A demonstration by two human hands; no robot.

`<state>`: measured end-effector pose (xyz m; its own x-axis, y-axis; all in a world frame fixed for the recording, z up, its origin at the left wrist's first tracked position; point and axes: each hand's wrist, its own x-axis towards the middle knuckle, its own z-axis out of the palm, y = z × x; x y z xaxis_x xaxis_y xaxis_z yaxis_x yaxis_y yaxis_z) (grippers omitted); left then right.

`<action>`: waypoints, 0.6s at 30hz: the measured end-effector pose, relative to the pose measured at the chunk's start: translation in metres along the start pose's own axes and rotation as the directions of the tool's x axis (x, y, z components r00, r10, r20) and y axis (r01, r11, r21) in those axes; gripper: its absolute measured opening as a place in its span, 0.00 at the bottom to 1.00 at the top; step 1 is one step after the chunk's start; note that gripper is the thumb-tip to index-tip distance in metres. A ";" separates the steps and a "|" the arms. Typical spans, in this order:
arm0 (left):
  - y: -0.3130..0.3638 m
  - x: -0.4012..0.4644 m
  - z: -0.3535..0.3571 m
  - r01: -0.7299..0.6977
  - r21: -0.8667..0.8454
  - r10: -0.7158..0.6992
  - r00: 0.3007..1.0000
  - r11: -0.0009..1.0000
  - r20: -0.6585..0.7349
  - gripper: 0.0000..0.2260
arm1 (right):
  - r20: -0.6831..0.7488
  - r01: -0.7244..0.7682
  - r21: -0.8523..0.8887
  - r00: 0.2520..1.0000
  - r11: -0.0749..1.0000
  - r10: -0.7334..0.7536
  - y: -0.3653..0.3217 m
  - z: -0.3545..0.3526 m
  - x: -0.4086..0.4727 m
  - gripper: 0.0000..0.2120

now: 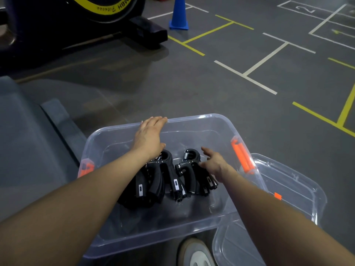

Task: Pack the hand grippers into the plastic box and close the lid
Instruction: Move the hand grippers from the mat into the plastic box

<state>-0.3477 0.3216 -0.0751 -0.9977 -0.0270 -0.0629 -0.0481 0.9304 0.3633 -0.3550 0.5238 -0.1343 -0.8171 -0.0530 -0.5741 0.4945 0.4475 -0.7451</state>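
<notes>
The hand grippers (169,179), all black, are seen lying in a close pile on the bottom of the clear plastic box (201,120), which is placed on the grey floor (192,83) with its orange latches at the two short ends. The left hand (148,135) is laid flat with its fingers (157,120) stretched over the far rim of the box and nothing is held in it, while the right hand (215,162) is kept loosely open just beside the pile, touching the nearest gripper without closing around it. The lid (288,189) is found off the box, lying on the floor at the right and partly under the box corner.
</notes>
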 end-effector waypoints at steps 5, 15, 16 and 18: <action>0.011 -0.007 -0.014 0.015 0.032 -0.017 0.996 0.999 0.086 0.36 | -0.080 0.073 -0.120 0.993 0.990 -0.082 -0.026 -0.009 -0.020 0.29; -0.014 -0.087 -0.115 0.132 0.028 -0.133 0.991 0.991 0.022 0.23 | -0.021 0.302 -0.354 0.944 0.885 -0.330 -0.144 0.028 -0.099 0.24; -0.026 -0.098 -0.131 0.165 0.040 -0.165 0.986 0.985 0.007 0.23 | 0.001 0.334 -0.357 0.934 0.872 -0.358 -0.157 0.042 -0.109 0.24; -0.053 -0.122 -0.161 0.234 0.059 -0.233 0.972 0.970 -0.025 0.23 | 0.052 0.400 -0.350 0.911 0.847 -0.408 -0.182 0.076 -0.128 0.24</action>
<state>-0.2315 0.2163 0.0629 -0.9600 -0.2518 -0.1227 -0.2770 0.9184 0.2826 -0.3174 0.3812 0.0487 -0.9310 -0.2778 -0.2366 -0.0113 0.6701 -0.7422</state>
